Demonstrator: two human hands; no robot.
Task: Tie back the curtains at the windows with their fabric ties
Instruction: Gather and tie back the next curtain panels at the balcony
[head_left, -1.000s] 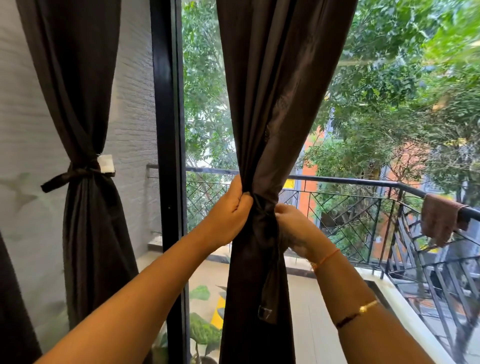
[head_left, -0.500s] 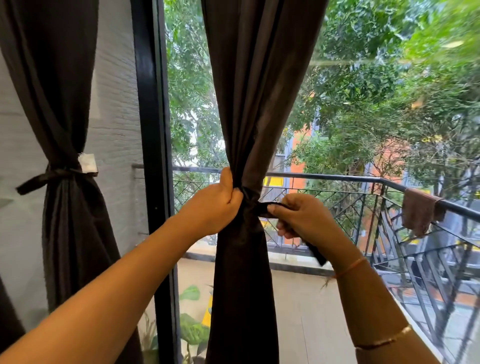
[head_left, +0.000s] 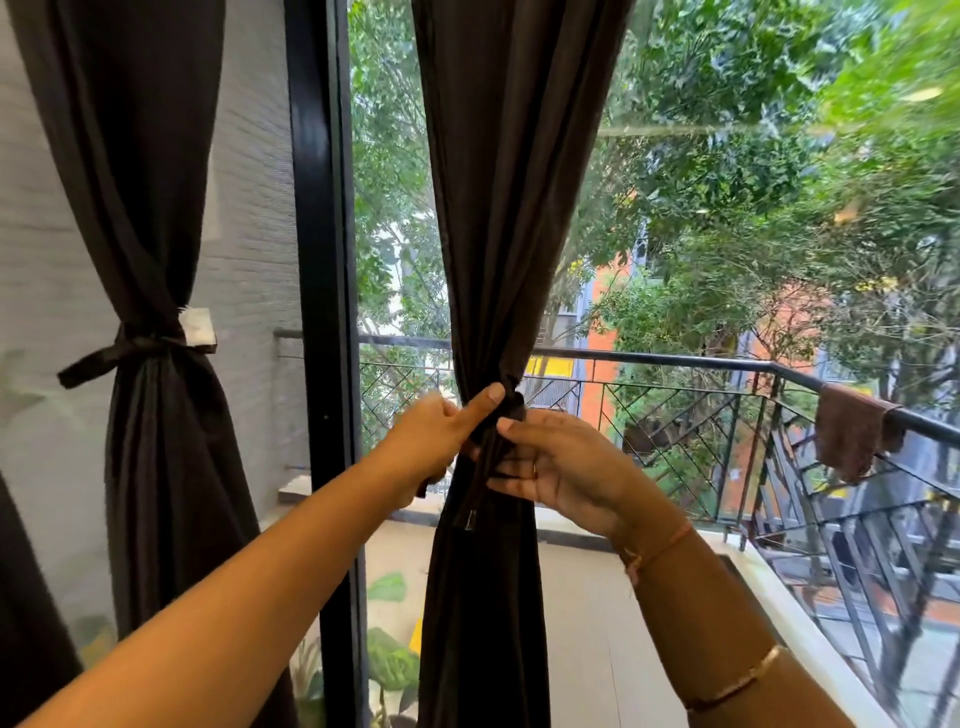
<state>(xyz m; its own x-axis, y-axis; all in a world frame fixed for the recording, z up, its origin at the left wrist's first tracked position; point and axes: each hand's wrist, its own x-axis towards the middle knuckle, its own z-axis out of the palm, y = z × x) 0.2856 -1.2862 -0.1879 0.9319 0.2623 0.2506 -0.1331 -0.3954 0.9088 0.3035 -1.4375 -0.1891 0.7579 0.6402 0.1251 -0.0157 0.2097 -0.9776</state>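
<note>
A dark brown curtain (head_left: 514, 218) hangs in the middle, gathered to a narrow waist by its dark fabric tie (head_left: 511, 402). My left hand (head_left: 441, 441) pinches the tie at the waist on the left side, thumb pressed against the knot. My right hand (head_left: 558, 465) is on the right of the waist, fingers curled around a strand of the tie that hangs down the curtain's front. A second dark curtain (head_left: 140, 218) at the left is bound by its own tie (head_left: 130, 351), whose loose end sticks out to the left.
A black window frame post (head_left: 324, 312) stands between the two curtains. Behind the glass are a balcony with a black metal railing (head_left: 727, 395), a brown cloth (head_left: 854, 436) draped over it, and trees. Green leaves (head_left: 389, 660) of a potted plant show at the bottom.
My right hand has come back in from the right to the waist of the curtain. The tie end it had pulled out sideways now hangs down. My left hand stays at the knot.
</note>
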